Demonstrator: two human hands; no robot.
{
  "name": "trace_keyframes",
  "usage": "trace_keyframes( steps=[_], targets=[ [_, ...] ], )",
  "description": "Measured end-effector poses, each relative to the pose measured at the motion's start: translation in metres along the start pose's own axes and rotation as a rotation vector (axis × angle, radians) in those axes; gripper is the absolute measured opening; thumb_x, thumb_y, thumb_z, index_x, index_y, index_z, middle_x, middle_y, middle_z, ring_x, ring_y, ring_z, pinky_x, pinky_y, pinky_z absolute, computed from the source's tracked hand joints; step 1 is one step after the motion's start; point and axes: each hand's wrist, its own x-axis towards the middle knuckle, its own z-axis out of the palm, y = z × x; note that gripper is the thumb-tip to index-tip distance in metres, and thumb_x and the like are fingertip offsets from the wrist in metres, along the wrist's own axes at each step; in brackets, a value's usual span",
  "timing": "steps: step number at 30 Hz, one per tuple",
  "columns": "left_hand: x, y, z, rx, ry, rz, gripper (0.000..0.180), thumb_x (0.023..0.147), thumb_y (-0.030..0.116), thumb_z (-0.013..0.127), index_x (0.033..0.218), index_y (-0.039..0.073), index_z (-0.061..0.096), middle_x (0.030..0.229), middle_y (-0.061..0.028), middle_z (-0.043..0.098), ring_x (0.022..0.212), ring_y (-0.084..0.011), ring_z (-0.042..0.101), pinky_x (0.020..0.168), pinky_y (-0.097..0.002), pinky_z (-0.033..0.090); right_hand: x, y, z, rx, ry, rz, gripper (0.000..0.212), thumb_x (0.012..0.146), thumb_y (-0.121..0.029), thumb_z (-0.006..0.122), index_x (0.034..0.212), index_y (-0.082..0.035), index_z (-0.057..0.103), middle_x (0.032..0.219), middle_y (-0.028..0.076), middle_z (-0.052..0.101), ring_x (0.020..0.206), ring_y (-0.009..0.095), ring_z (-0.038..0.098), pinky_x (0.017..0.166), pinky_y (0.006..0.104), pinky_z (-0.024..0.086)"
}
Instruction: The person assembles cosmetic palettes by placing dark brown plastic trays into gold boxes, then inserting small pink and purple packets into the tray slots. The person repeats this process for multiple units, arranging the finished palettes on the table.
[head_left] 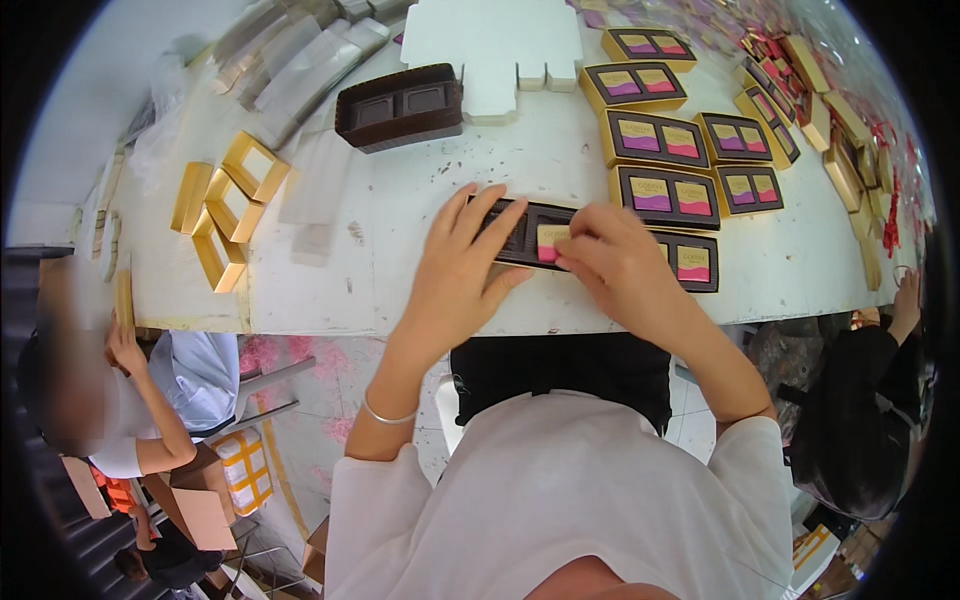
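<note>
We see dark brown on our tray [527, 234] and the stack [400, 128], gold and pink on the pack [547, 244], plain gold on the frames [187, 198]. Our table [400, 195] is white with dark specks, our shirt [560, 470] white, our trousers [560, 372] black.

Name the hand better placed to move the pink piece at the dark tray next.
Probably the right hand: its fingertips are on the pink piece, at the right-hand part of the dark tray. The left hand spreads over the tray's left end, so it seems better placed for steadying.
</note>
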Motion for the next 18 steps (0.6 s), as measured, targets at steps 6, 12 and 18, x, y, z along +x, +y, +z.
trace_keyframes(
  steps=[6, 12, 18],
  targets=[
    [-0.003, 0.012, 0.017, -0.022, 0.168, -0.045, 0.059, 0.068, 0.017, 0.074, 0.122, 0.006, 0.052, 0.125, -0.0138, 0.045, 0.114, -0.0366, 0.040, 0.097, -0.0442, 0.036, 0.020, 0.002, -0.008, 0.000, -0.180, 0.122, 0.011, 0.073, -0.006, 0.066, 0.075, -0.008, 0.054, 0.071, 0.004, 0.054, 0.073, 0.023, 0.052, 0.069, 0.0361, 0.033],
    [-0.009, 0.021, 0.031, 0.001, 0.265, -0.091, 0.061, 0.068, 0.017, 0.074, 0.124, 0.007, 0.050, 0.128, -0.0139, 0.042, 0.115, -0.0376, 0.040, 0.096, -0.0455, 0.036, 0.036, 0.010, -0.017, 0.070, -0.368, 0.145, 0.009, 0.073, 0.000, 0.059, 0.071, -0.006, 0.052, 0.064, 0.006, 0.056, 0.065, 0.026, 0.053, 0.068, 0.0341, 0.032],
    [-0.018, 0.010, 0.004, -0.149, 0.404, -0.112, 0.060, 0.071, 0.023, 0.075, 0.123, 0.005, 0.050, 0.130, -0.0175, 0.042, 0.119, -0.0369, 0.040, 0.101, -0.0431, 0.032, 0.031, 0.007, -0.025, 0.270, -0.175, 0.232, 0.007, 0.079, -0.001, 0.061, 0.075, -0.003, 0.055, 0.066, 0.004, 0.055, 0.062, 0.016, 0.050, 0.068, 0.0277, 0.036]
  ],
)
